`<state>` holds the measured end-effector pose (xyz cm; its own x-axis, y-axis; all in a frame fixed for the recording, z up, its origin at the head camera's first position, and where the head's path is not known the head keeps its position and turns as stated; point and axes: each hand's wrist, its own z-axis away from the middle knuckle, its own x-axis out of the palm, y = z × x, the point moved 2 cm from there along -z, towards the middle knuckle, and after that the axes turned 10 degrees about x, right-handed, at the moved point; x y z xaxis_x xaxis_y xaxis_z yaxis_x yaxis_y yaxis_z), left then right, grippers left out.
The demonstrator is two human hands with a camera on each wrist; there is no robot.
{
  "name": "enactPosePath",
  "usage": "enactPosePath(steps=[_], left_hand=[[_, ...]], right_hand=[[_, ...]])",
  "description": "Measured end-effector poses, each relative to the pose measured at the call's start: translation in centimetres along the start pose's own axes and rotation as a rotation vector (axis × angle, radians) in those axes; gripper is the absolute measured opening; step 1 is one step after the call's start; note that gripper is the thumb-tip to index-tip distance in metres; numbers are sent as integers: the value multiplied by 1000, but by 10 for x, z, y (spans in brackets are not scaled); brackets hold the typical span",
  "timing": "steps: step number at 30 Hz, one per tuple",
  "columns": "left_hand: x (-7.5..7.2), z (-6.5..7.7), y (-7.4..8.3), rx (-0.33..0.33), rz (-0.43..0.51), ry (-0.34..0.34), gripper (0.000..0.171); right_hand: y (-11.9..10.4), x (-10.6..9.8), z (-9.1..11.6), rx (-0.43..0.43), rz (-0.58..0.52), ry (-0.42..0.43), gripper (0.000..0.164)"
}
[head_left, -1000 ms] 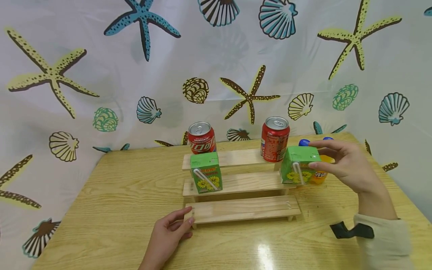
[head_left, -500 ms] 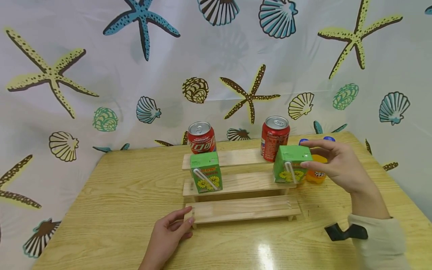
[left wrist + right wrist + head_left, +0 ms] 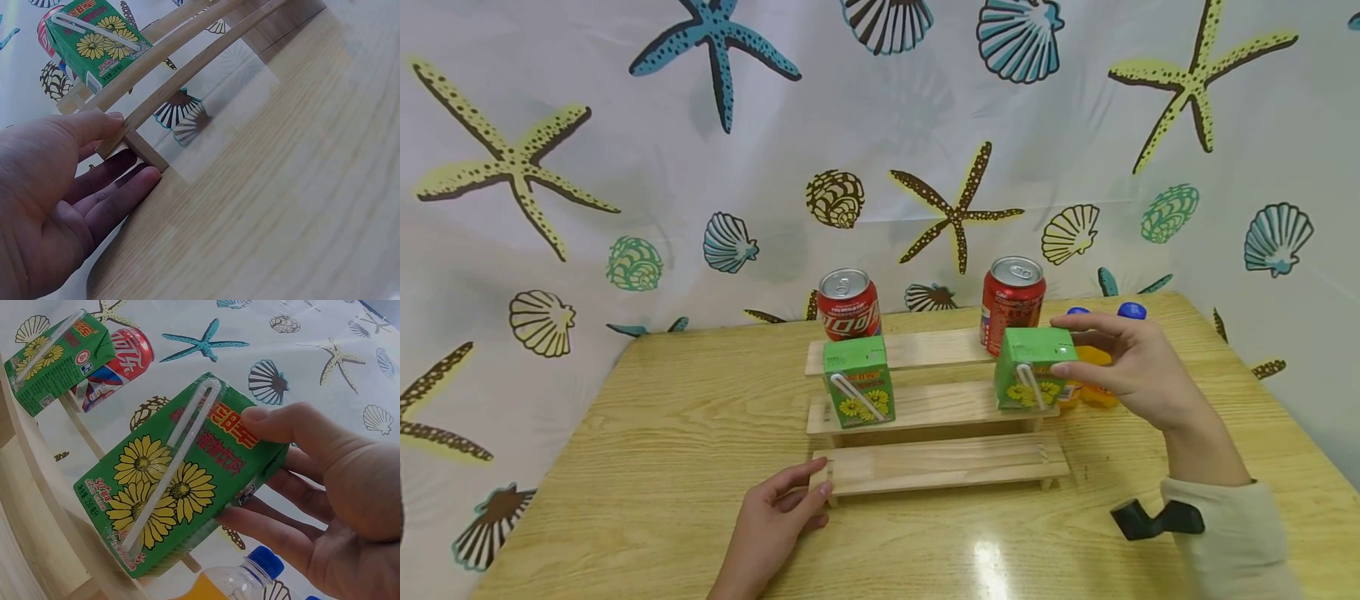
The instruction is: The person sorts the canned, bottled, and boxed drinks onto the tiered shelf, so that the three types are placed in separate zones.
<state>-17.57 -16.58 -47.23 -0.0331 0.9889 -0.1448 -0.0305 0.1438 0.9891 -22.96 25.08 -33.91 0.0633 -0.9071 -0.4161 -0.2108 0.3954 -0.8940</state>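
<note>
Held carton: right of centre in the head view, its base at the right end of the middle shelf; whether base and wood touch, I cannot tell.
Long axis: roughly upright in the head view; slanting from lower left to upper right in the right wrist view, top end nearest the palm.
Right hand: much the nearer hand, at the right of the frame; its fingers are clamped on the carton's upper part — thumb on the straw face, others at the side — so the carton lies directly left of them.
Other carton: upright at the left end of the same shelf, well apart from the held one; a stretch of plank runs between.
Left hand: lower centre-left; thumb and fingers pinch the left end of the lowest shelf, well apart from both cartons.
Cans: left can behind the other carton; right can behind the held one — partly hidden by it.
Bottles: blue-capped, orange inside, partly hidden behind the right hand.
</note>
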Motion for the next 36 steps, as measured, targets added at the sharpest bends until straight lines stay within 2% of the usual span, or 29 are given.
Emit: enactPosePath(steps=[27, 36], left_hand=[[0, 0, 2, 1, 1, -10, 40], [1, 0, 1, 1, -7, -7, 41]], right_hand=[[4, 10, -3, -42, -25, -8, 44], [6, 10, -6, -15, -40, -11, 44]])
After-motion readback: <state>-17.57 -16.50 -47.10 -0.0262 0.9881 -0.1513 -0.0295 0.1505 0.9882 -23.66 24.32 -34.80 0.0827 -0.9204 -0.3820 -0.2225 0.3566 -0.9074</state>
